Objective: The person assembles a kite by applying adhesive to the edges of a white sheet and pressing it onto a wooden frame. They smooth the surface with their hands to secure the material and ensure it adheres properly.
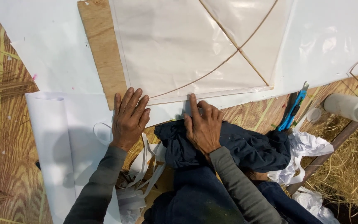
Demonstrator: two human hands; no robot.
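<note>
Fingers (135, 101) of our left hand (128, 120) lie flat and close together, holding nothing, pressing the lower edge of the pale paper sheet (179, 49) on the wooden board (100, 45). Our right hand (203, 124) presses that edge with its forefinger, the others curled, seemingly empty. Dark cloth (249, 145) lies under its wrist. Farther right lie a blue cutter (293, 108) and a white bottle (351, 107).
</note>
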